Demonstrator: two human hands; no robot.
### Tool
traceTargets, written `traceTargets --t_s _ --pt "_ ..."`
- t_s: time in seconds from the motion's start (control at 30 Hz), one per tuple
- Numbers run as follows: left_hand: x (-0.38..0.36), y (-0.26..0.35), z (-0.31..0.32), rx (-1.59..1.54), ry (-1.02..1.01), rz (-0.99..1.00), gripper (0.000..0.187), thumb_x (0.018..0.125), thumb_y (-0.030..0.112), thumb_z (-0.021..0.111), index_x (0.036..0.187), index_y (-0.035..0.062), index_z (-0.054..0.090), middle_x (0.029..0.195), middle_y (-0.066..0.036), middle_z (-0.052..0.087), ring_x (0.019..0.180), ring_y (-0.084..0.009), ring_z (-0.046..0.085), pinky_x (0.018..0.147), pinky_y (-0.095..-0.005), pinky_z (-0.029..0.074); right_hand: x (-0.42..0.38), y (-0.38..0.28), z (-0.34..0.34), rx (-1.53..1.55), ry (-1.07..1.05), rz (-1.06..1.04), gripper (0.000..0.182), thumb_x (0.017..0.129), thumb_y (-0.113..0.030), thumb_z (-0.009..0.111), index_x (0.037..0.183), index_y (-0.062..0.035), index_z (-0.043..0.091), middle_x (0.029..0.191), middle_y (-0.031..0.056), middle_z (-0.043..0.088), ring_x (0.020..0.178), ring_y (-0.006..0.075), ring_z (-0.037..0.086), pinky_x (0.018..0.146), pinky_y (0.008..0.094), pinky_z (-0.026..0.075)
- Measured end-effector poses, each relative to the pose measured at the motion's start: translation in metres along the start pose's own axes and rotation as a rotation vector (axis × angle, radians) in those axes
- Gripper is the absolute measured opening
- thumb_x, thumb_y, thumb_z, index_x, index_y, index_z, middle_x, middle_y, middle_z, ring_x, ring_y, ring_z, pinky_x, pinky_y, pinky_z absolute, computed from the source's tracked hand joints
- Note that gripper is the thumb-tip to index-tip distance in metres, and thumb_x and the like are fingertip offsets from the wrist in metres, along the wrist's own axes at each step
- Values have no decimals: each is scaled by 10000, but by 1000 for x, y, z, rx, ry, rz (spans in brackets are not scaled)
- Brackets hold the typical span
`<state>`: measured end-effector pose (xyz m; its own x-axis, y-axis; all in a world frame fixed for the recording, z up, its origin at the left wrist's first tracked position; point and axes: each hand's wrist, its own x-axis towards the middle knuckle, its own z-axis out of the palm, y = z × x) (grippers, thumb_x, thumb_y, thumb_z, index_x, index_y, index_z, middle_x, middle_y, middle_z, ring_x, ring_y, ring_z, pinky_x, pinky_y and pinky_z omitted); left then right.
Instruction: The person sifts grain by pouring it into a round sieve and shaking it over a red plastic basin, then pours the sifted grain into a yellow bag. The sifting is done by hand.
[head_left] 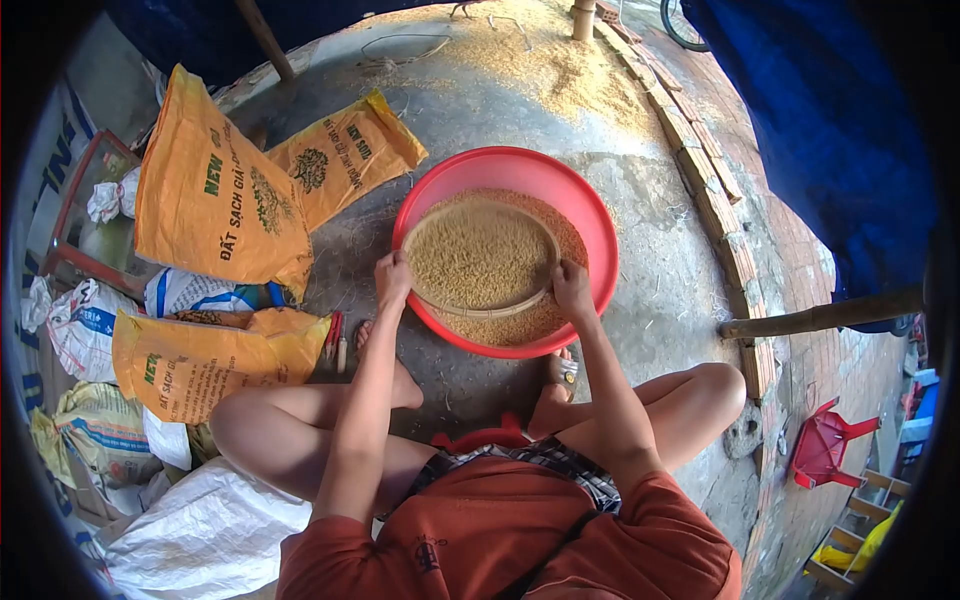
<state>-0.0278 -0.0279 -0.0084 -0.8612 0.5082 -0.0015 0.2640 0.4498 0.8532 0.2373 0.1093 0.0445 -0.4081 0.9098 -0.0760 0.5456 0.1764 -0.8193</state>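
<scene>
A round woven sieve [480, 312] with a light rim is held level over a large red plastic basin [601, 222]. A layer of pale grain [478, 255] covers the sieve and looks blurred by motion. My left hand [393, 279] is closed around the sieve's left rim. On the opposite side my right hand [573, 290] grips the rim, fingers curled over it. Below the sieve, more brownish grain [565, 228] lies in the basin. The undersides of both grips are hidden.
Orange sacks [205, 190] stand at the left, with white sacks [210, 530] nearer me. Scattered husks [560, 65] cover the floor ahead. A brick edge [700, 190], a wooden pole [820, 312] and an overturned red stool [830, 445] are on the right.
</scene>
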Motion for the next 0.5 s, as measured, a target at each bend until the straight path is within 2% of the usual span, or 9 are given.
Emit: traceTargets --t_s 0.03,0.07,0.1,0.17,0.2,0.27,0.37,0.4,0.5 --pt "5 9 -4 -56 2 16 329 792 226 366 853 -22 573 825 -254 554 830 -397 527 725 -415 403 4 -5 -5 -29 33 -78 231 792 -159 440 822 48 538 624 189 554 593 275 576 545 375 430" --pt "11 19 -9 -74 64 86 318 803 217 382 854 -35 568 781 -219 583 752 -327 570 686 -374 417 8 -11 -10 -59 68 -159 219 802 -135 431 870 41 541 622 162 563 550 234 570 504 346 429" --pt "10 41 -19 -83 69 97 318 803 217 382 854 -35 568 781 -219 583 752 -327 570 686 -374 417 8 -23 -17 -59 78 -170 219 802 -135 431 870 41 541 622 162 563 550 234 570 504 346 429" --pt "3 95 -48 -344 111 151 299 823 198 397 871 -53 553 688 -129 575 633 -178 531 609 -301 409 3 -54 -34 412 70 -236 237 833 -89 401 1020 13 503 620 69 547 473 116 498 420 254 381" --pt "2 108 -56 -352 113 162 299 823 198 397 871 -53 553 688 -129 575 633 -178 531 609 -301 409 -1 -70 -41 411 79 -248 237 833 -89 401 1020 13 503 620 69 547 473 116 498 420 254 381" --pt "1 123 -65 -569 145 399 281 853 192 407 927 -38 551 746 3 544 682 -60 465 614 -207 381 -9 -92 -49 580 175 -393 292 853 -65 380 1137 -14 427 631 10 511 451 51 420 391 194 326" --pt "2 107 -55 -450 101 365 265 843 171 383 889 -49 523 600 -18 472 565 -95 403 527 -248 347 -2 -77 -39 570 47 -260 300 861 -92 389 1151 -21 409 609 18 507 447 50 418 397 186 326" --pt "6 86 -40 -430 113 327 257 835 171 386 856 -41 532 590 -3 450 552 -94 385 519 -247 342 4 -60 -28 507 69 -223 282 850 -99 404 1115 -14 450 608 28 515 453 62 439 405 201 345" --pt "-4 44 -12 -316 134 178 300 807 215 394 826 -31 564 649 -124 574 607 -167 531 592 -323 400 6 -15 -3 287 53 -127 236 834 -110 423 1022 4 509 593 39 517 465 79 464 419 222 365"
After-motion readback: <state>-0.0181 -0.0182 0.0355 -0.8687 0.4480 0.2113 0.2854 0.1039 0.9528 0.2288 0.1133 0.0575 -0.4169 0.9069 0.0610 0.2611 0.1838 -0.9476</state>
